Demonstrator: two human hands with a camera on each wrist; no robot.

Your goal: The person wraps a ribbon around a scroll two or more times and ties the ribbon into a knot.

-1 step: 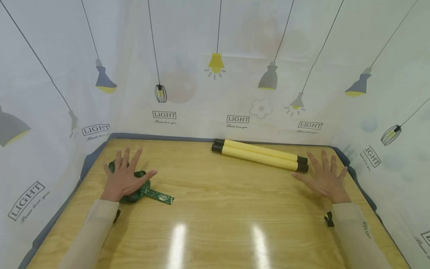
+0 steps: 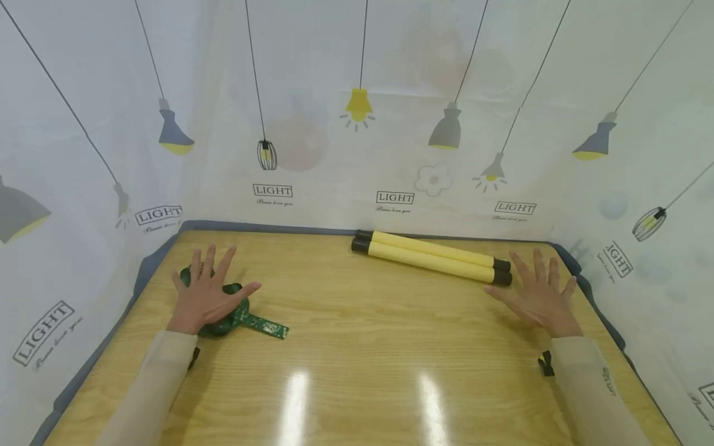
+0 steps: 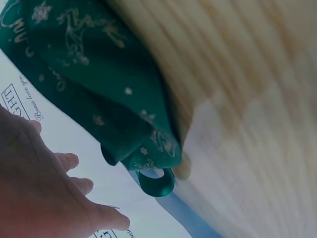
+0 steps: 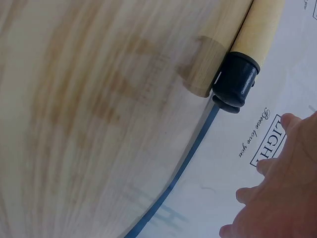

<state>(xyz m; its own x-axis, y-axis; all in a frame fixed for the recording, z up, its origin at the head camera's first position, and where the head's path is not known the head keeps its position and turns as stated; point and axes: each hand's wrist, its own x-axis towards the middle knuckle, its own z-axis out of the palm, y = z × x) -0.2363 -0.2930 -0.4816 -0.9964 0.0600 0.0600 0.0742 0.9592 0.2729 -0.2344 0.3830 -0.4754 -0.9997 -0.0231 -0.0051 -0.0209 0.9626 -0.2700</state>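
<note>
On the left of the table, my left hand (image 2: 203,300) is spread flat with its fingers apart, over a green printed ribbon (image 2: 266,326). The hand hides part of the ribbon, whose short tail sticks out to the right. In the left wrist view the ribbon (image 3: 114,94) shows loops with white snowflake and reindeer prints, and the hand grips none of it. At the right, my right hand (image 2: 541,297) has its fingers spread and holds nothing. Just left of it lie two yellow sticks (image 2: 435,257) with black ends, side by side; one black end (image 4: 237,79) shows in the right wrist view.
The wooden table (image 2: 334,347) has two bright reflections near its front. A white cloth (image 2: 334,204) printed with hanging lamps and the word LIGHT stands behind and along both sides. Its blue-grey border (image 2: 279,230) runs along the table's edges.
</note>
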